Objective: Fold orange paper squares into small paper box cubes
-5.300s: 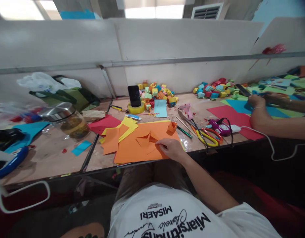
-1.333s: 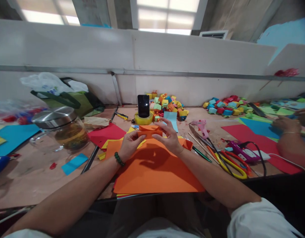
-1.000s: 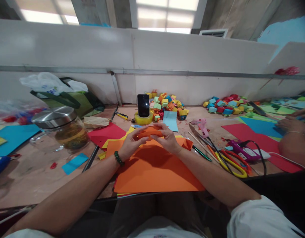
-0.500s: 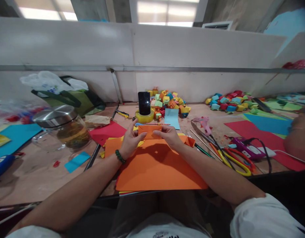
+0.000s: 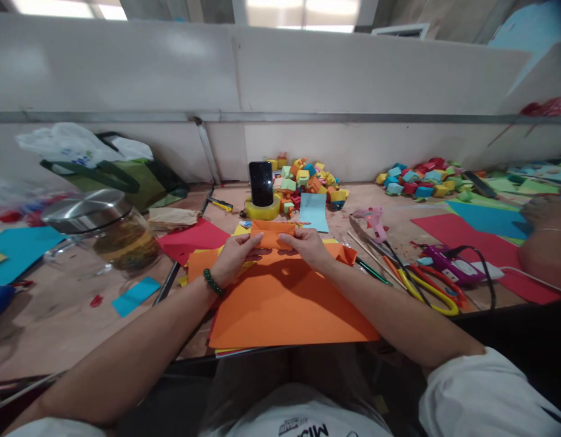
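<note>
Between my two hands is a small folded piece of orange paper (image 5: 273, 234), raised over the worktable. My left hand (image 5: 237, 255), with a green bead bracelet at the wrist, pinches its left end between thumb and fingers. At the right end, my right hand (image 5: 310, 247) grips it the same way, thumb on the near face. Large orange sheets (image 5: 294, 309) lie below my hands, with edges of other colours showing underneath. Beyond the hands a phone (image 5: 261, 184) leans upright at a yellow tape roll (image 5: 262, 209).
Piles of folded paper cubes (image 5: 308, 182) sit along the back panel. At right are a pink glue gun (image 5: 375, 223), yellow-handled scissors (image 5: 428, 294) and a purple power strip (image 5: 453, 265). A glass jug (image 5: 121, 237) stands left. Another person's hand (image 5: 542, 218) is at far right.
The view has shifted slightly. My left fingers, raised behind the orange paper before, now lie lower along it. Both hands still hold it. The other person's hand at far right has moved.
</note>
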The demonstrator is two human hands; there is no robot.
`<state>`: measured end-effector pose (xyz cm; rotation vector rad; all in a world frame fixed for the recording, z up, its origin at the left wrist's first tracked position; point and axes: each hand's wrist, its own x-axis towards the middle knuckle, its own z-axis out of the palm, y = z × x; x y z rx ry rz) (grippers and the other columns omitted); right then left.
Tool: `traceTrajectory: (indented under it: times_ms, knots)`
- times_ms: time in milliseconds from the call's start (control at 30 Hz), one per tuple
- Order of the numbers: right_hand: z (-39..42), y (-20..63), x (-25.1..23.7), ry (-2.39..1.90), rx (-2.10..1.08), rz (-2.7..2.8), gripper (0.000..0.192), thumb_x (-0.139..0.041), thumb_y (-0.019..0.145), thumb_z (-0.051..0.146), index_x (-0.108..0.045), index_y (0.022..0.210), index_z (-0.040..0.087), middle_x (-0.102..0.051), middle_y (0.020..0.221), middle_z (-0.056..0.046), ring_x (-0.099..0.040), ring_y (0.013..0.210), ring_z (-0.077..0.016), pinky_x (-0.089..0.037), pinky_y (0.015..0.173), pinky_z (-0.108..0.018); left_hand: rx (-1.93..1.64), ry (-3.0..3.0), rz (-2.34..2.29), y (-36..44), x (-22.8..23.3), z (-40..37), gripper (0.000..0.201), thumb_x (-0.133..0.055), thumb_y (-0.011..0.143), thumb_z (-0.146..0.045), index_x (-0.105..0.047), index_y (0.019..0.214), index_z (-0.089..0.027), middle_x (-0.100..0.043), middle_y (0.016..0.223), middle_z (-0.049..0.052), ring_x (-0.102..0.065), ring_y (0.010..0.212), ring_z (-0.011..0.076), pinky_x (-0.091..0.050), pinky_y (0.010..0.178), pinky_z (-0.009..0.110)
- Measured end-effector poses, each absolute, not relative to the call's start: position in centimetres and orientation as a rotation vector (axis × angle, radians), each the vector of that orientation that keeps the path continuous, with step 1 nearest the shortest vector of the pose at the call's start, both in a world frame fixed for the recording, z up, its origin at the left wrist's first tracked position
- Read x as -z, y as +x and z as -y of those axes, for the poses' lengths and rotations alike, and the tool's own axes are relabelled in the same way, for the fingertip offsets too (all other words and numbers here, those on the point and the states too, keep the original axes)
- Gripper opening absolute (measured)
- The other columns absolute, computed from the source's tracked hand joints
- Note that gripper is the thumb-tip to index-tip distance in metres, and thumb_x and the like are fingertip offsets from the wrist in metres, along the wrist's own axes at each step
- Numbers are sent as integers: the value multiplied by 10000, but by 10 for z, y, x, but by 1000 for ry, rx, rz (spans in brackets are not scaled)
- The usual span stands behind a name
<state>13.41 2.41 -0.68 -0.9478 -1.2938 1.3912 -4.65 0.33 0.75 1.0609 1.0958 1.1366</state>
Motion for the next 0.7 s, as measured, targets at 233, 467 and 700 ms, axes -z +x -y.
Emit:
traceTrajectory:
  times_ms: [233,467,700]
  knots:
    - [-24,135,6,-1032,-1402,1356,458,-814,546,569,-707,736,165,-712,701,-36,-692,626,-163,-586,624,-301,-1162,1091,-1155,-48,-5,-5,417,-862,540,-439,-709,777,-131,-746,747,62,-723,685,194,-473,559,209]
    - [-22,135,4,-938,-1364,1349,421,-844,502,496,-697,749,188,-703,680,-6,-685,617,-162,-585,668,-316,-1120,982,-1085,-48,-7,-5,375,-885,527,-361,-678,739,-131,-752,760,72,-725,723,181,-501,586,197]
    - [-22,131,6,-905,-1358,1352,484,-841,535,446,-677,920,204,-720,759,-8,-693,669,-167,-588,704,-320,-1178,988,-1102,-48,-4,-6,303,-861,561,-266,-679,762,-130,-750,745,58,-723,675,169,-527,567,195]
